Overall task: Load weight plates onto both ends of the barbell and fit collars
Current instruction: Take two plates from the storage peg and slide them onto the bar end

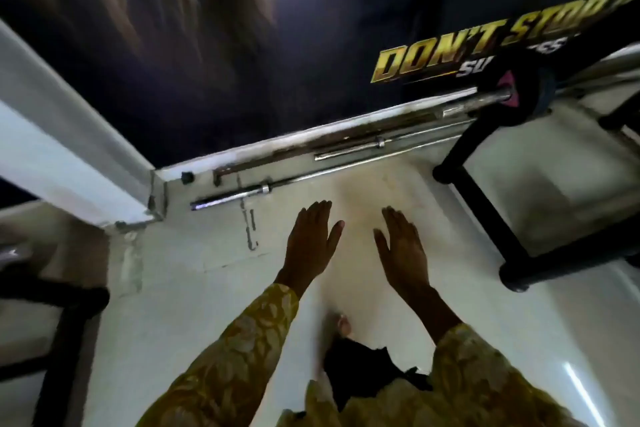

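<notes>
My left hand (310, 239) and my right hand (403, 250) are both stretched out over the white floor, fingers straight, holding nothing. At the upper right a barbell (485, 95) rests on a black rack, its chrome sleeve end pointing left. A dark weight plate (530, 88) with a pink centre sits on that sleeve. No collar shows on it. Several bare bars (263, 188) lie on the floor along the wall, beyond my hands.
The black tubular rack frame (485, 215) stands on the floor at the right. Another black frame (65, 319) is at the left edge. A dark wall with a yellow slogan banner (450, 52) rises behind. My foot (343, 324) is below my hands.
</notes>
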